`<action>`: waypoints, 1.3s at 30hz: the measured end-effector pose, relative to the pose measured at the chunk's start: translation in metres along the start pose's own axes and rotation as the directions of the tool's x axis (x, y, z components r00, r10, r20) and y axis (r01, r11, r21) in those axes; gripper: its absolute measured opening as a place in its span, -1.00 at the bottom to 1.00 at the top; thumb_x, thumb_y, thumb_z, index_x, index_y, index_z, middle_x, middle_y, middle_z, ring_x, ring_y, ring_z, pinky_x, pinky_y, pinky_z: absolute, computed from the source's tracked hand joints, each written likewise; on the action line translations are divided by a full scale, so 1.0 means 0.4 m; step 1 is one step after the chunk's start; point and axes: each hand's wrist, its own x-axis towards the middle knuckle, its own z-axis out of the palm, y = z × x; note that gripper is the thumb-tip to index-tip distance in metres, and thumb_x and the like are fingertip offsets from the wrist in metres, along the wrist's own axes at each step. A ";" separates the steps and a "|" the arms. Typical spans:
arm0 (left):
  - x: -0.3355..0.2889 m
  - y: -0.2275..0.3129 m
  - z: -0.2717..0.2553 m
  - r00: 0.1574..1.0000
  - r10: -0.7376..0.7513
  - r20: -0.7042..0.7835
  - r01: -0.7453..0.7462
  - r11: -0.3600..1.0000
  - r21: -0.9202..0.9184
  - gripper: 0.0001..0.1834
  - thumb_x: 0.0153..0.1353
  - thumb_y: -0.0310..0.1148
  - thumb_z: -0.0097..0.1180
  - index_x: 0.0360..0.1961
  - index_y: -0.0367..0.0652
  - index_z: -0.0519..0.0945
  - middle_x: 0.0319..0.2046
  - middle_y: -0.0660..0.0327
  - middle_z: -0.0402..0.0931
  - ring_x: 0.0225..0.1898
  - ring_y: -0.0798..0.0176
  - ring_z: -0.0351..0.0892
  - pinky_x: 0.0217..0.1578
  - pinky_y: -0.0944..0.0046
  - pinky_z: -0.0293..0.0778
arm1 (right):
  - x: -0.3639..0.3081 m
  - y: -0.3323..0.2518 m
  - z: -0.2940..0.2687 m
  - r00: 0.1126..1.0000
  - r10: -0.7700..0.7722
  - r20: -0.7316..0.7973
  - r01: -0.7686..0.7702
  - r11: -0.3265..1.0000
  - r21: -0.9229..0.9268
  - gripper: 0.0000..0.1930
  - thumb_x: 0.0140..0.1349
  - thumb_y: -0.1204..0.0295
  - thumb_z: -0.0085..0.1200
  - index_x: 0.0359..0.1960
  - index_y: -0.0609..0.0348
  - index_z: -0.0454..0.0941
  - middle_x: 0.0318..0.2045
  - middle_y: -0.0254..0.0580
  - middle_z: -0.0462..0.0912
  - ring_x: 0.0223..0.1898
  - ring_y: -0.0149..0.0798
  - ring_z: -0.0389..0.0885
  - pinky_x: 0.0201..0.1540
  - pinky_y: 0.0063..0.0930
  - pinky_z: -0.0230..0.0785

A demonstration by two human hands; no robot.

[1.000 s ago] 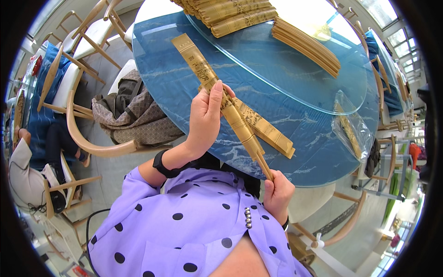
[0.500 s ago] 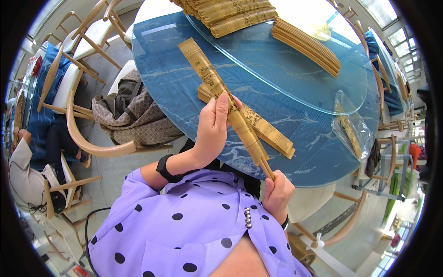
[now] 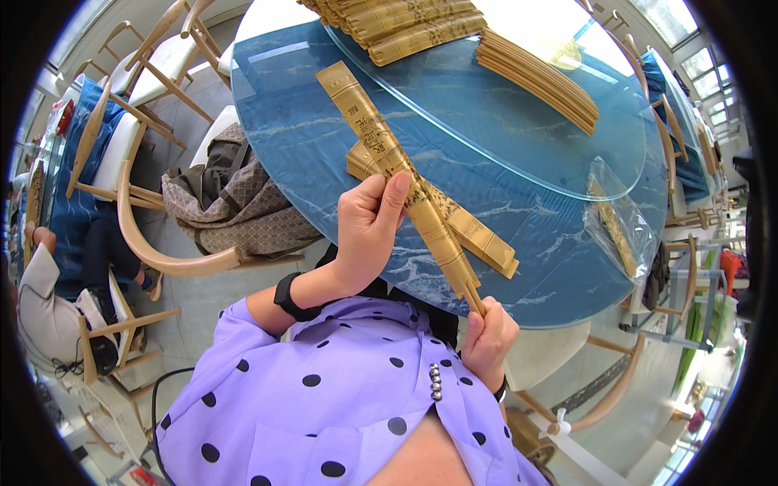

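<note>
On the blue table (image 3: 284, 121): gold sleeves (image 3: 425, 36) piled beside bare sticks (image 3: 539, 85).
Held sleeve (image 3: 438, 235): slanting between both hands; sticks seemingly mostly covered, stick ends (image 3: 474, 301) left bare.
Left hand (image 3: 367, 231): wrist raised, thumb and fingers pinching the sleeve's middle.
Right hand (image 3: 490, 336): lower, fingers pressed round the ends.

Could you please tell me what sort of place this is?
Probably a restaurant dining room: a round table bears a glass turntable, and wooden chairs stand by other blue-covered tables.
</note>
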 end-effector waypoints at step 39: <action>0.098 0.009 -0.036 0.977 -0.188 0.105 0.188 0.982 0.008 -0.54 0.57 0.04 -0.15 -0.34 -0.07 0.50 -0.49 0.41 0.35 -0.49 0.58 0.24 -0.50 0.50 0.16 | 0.072 -0.027 -0.007 0.985 -0.173 -0.008 0.171 0.966 0.193 -0.72 -0.06 0.36 0.49 -0.38 0.17 0.65 -0.44 -0.19 0.65 -0.48 -0.16 0.65 -0.49 -0.39 0.44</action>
